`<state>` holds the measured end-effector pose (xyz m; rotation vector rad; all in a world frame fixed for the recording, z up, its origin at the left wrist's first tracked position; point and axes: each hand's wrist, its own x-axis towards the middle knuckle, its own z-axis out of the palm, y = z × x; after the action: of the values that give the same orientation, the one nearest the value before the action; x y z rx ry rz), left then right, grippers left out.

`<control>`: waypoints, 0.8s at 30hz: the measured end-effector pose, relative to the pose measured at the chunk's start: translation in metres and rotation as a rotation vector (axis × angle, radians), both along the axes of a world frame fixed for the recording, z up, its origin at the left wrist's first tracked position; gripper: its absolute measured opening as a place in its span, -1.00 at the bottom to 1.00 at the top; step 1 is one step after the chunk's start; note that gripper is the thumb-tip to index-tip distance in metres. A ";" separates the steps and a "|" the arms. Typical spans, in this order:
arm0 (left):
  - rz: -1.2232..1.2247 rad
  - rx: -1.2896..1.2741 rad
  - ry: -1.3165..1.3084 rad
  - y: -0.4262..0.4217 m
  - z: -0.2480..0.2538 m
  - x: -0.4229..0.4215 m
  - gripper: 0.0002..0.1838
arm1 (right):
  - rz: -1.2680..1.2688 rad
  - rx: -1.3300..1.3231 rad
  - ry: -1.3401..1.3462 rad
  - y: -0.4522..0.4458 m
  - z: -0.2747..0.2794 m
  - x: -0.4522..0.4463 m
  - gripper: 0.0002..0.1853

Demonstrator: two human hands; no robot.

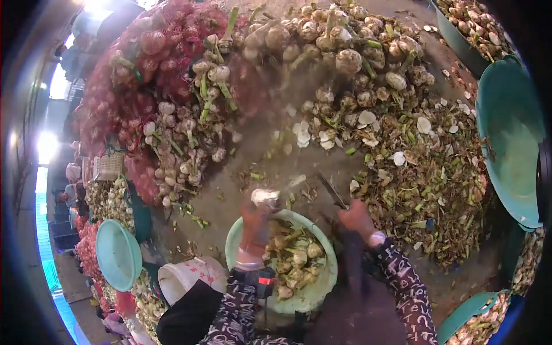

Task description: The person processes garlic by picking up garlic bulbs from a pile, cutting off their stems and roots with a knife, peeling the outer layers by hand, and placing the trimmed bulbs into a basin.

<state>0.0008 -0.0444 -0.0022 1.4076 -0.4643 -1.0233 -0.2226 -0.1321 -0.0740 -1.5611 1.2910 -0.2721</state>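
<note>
Light-green basin (pixel 330 282) sits nearest, between the forearms, part-filled with garlic bulbs (pixel 299 257). White bucket (pixel 195 276) with red marks is tilted just left of it. Left hand (pixel 256 225) is placed over the basin's far rim, fingers closed on a whitish garlic bulb (pixel 264 196), partly blurred, held just past the rim. Knife (pixel 332 191) is gripped in the right hand (pixel 356 219), blade pointed forward-left, apart from the bulb. Trimmings pile (pixel 425 201) is spread to the right. Farther out, untrimmed garlic is heaped (pixel 348 60); red net sacks (pixel 126 75) are stacked far left.
</note>
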 end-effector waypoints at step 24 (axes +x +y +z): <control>-0.338 0.838 -1.559 -0.042 -0.047 0.213 -0.46 | 0.176 0.108 0.428 0.001 0.008 0.016 -0.54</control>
<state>0.2133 -0.0859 -0.0494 2.8341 -1.5302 -0.0839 -0.2062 -0.1313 -0.0658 -1.6817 1.4509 0.2543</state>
